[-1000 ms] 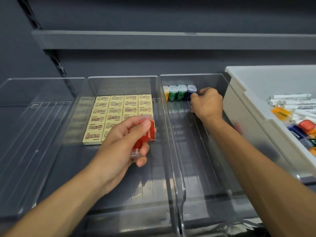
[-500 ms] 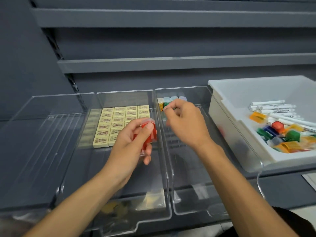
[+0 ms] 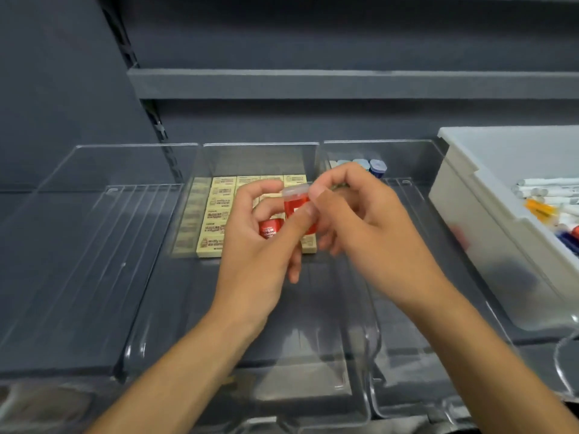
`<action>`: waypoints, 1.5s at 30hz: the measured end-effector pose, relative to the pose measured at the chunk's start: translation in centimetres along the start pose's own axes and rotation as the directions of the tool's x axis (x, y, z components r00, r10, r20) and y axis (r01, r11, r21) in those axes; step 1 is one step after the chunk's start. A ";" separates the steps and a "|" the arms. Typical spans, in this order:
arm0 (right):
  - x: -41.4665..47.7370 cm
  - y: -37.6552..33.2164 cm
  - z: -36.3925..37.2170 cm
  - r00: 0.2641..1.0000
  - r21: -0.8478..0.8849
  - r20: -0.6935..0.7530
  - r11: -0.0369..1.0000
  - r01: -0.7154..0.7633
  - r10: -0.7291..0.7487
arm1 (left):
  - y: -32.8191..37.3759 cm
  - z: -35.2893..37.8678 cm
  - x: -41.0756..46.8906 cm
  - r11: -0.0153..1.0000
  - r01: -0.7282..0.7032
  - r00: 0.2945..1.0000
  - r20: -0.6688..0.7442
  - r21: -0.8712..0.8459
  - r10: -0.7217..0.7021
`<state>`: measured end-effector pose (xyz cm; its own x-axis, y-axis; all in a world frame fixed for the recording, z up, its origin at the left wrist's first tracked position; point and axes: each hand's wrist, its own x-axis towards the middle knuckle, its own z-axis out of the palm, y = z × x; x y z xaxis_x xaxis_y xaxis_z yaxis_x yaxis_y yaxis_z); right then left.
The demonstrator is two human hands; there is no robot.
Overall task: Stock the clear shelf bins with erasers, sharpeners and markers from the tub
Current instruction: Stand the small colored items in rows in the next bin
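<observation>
1. Red sharpener (image 3: 297, 211) hangs above the erasers (image 3: 219, 214) in the middle bin (image 3: 260, 145), its clear cap pinched by the right hand (image 3: 369, 227), seemingly bound for the sharpener row (image 3: 377, 167)
2. Left hand (image 3: 253, 245) thumbs it steady while cupping a second red sharpener (image 3: 269, 229)

Both hands meet at the centre of the frame over the middle bin (image 3: 260, 156): the left hand (image 3: 257, 255) grips a red sharpener (image 3: 293, 205) under its thumb, with a second red one (image 3: 270, 229) in its palm, while the right hand (image 3: 369, 233) pinches the same sharpener at its clear cap (image 3: 294, 190). Behind them cream erasers (image 3: 219, 211) lie in rows on that bin's floor, and the left bin (image 3: 94, 220) fills the centre left. At the back of the right bin (image 3: 410, 158), right of centre, capped sharpeners (image 3: 377, 167) stand in a row, and at the right edge a white tub (image 3: 470, 211) holds markers (image 3: 546, 184).
</observation>
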<state>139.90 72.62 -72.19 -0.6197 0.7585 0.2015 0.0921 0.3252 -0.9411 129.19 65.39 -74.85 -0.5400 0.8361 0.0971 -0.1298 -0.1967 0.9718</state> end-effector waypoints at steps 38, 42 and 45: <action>6.2 6.0 -9.1 0.794 0.409 -0.296 0.822 -0.397 0.531 | 1.1 2.9 2.2 0.959 -0.199 0.958 0.247 0.200 0.147; 7.5 8.6 -8.7 0.805 0.265 -0.372 0.884 -0.384 0.462 | 0.2 4.0 3.7 0.948 -0.228 0.940 0.304 0.223 0.155; 8.7 10.0 -8.4 0.789 0.162 -0.480 0.923 -0.350 0.383 | -0.2 5.1 5.0 0.916 -0.294 0.924 0.325 0.273 0.200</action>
<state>141.99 87.22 -77.57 -0.0793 0.9943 -0.0715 0.1759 -0.0566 -0.9828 130.76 72.22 -73.51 -0.2552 0.8998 0.3539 0.2672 -0.2862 0.9202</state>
